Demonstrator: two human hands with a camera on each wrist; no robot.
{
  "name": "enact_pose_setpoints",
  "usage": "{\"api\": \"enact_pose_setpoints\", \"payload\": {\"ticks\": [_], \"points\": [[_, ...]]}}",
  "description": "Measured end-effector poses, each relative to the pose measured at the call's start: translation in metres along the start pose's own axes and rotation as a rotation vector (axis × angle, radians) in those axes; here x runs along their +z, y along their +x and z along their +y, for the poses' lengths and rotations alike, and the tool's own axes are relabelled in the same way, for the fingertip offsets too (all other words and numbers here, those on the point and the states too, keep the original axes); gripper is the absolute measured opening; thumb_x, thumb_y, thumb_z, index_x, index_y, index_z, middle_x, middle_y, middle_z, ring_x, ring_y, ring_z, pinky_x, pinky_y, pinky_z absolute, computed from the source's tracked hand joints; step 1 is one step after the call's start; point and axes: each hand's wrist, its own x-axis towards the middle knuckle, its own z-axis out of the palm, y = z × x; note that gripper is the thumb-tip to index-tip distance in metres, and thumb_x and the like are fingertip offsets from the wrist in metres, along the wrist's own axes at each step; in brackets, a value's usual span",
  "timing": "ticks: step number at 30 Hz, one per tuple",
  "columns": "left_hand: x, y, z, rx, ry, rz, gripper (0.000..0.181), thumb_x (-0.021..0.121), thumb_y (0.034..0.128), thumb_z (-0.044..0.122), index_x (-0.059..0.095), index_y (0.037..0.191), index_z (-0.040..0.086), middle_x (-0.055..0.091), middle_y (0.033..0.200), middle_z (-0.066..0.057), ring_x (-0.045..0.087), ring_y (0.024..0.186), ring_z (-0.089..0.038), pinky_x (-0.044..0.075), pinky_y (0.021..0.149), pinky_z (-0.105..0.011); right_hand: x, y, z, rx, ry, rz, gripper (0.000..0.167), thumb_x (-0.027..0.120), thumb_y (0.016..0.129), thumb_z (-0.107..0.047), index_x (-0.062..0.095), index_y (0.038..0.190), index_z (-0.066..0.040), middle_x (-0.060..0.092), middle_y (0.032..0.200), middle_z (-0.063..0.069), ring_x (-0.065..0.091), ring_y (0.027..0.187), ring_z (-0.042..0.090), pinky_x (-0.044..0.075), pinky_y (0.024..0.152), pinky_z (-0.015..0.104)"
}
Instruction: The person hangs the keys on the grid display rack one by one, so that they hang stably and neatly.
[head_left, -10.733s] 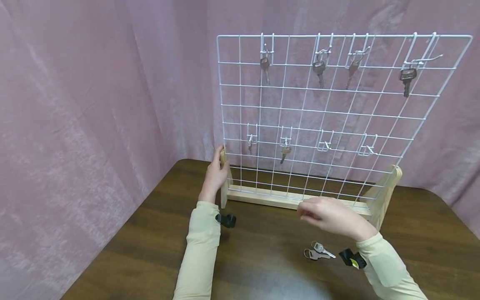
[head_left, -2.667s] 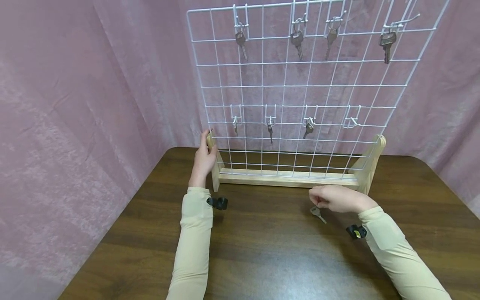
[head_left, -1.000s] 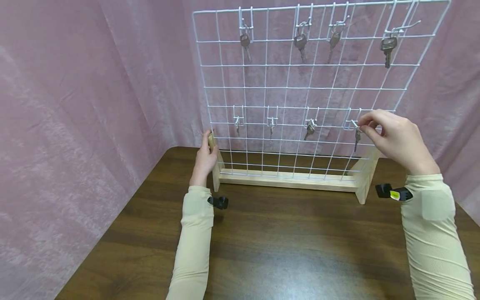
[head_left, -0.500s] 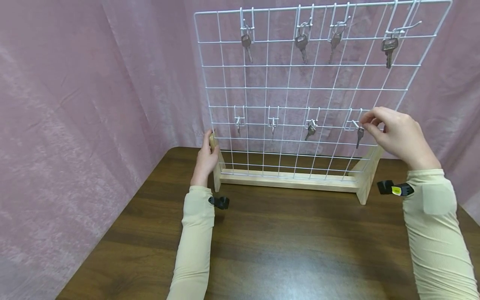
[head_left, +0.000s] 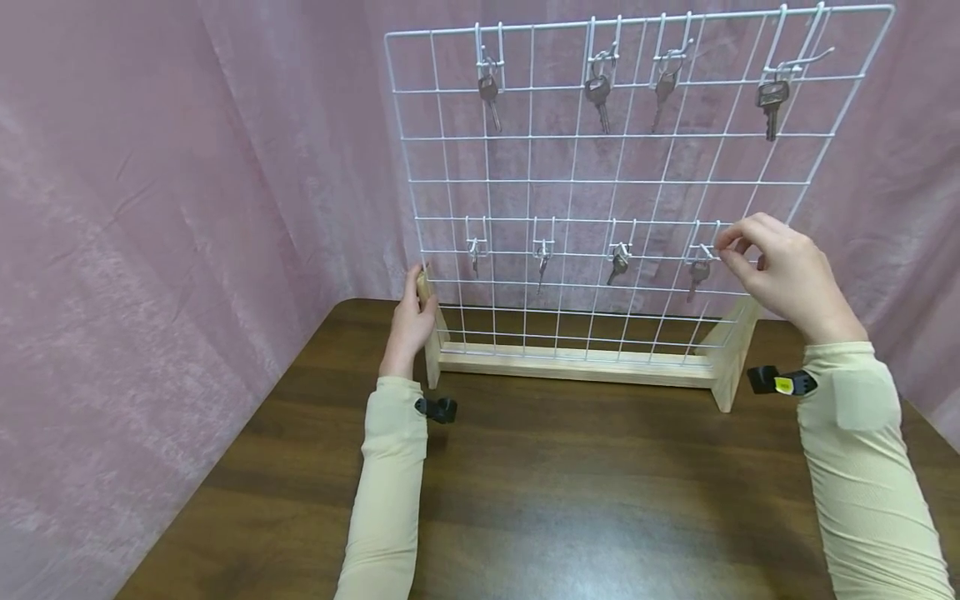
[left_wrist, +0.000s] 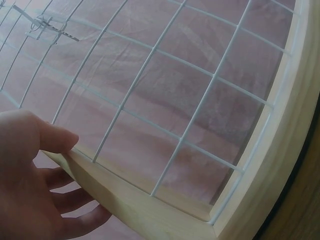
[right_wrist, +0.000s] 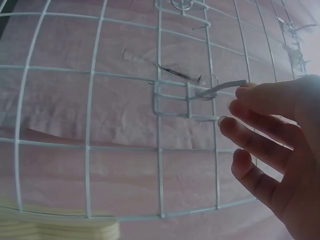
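A white wire grid rack [head_left: 573, 181] stands upright in a wooden stand [head_left: 577, 364]. My left hand [head_left: 410, 323] grips the stand's left upright, thumb on one side and fingers behind the wood [left_wrist: 107, 197]. At the lower right hook [right_wrist: 225, 87], my right hand [head_left: 783, 271] has its thumb and fingertips at the hook's tip, with the fingers loosely bent. A key [head_left: 699, 273] hangs by its ring from that hook, clear of the fingers. Its ring [right_wrist: 207, 86] sits partway along the hook in the right wrist view.
More keys hang along the lower row, including one key [head_left: 618, 262] on the neighbouring hook. Several keys, such as the right one [head_left: 772, 98], hang in the upper row. A brown wooden table [head_left: 570, 492] lies below, and a pink curtain [head_left: 300, 150] hangs behind.
My right hand has carried the last key up from the table to the lower right hook and let it go; the key has slid inward along the hook. My left hand keeps its hold.
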Motion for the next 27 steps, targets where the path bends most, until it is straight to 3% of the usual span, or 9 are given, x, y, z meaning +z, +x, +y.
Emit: {"api": "enact_pose_setpoints", "payload": {"ticks": [12,16,21,27], "points": [[-0.001,-0.001,0.002,0.006,0.01,0.016,0.058,0.045,0.1012,0.016,0.02,0.151,0.034,0.047,0.142,-0.029,0.058,0.113,-0.044,0.05,0.091,-0.054,0.011,-0.021,-0.012,0.098,0.081,0.156,0.015,0.058,0.087,0.004,0.065,0.1,0.003,0.064,0.089,0.01,0.036,0.08,-0.026,0.03,0.065,0.005],[-0.005,-0.003,0.002,0.002,0.015,0.004,0.059,0.044,0.1016,0.017,0.019,0.152,0.034,0.046,0.142,-0.03,0.058,0.113,-0.044,0.051,0.091,-0.054,0.015,-0.027,-0.021,0.097,0.092,0.178,0.016,0.058,0.086,0.005,0.064,0.101,0.002,0.066,0.085,0.012,0.036,0.076,-0.026,0.03,0.063,0.006],[-0.018,-0.004,0.004,0.007,0.034,-0.003,0.06,0.047,0.1009,0.019,0.019,0.153,0.03,0.044,0.144,-0.025,0.054,0.122,-0.04,0.049,0.096,-0.054,0.029,-0.036,-0.035,0.052,0.089,0.132,0.016,0.061,0.085,0.003,0.064,0.1,-0.002,0.068,0.08,0.013,0.036,0.071,-0.02,0.031,0.06,0.009],[-0.036,-0.009,0.009,0.036,0.015,0.067,0.062,0.054,0.0976,0.018,0.025,0.152,0.025,0.047,0.138,-0.019,0.053,0.125,-0.035,0.043,0.104,-0.049,0.052,-0.046,-0.047,-0.008,0.074,0.006,0.018,0.063,0.085,0.001,0.063,0.103,-0.005,0.07,0.078,0.006,0.05,0.069,-0.003,0.04,0.057,0.015]]}}
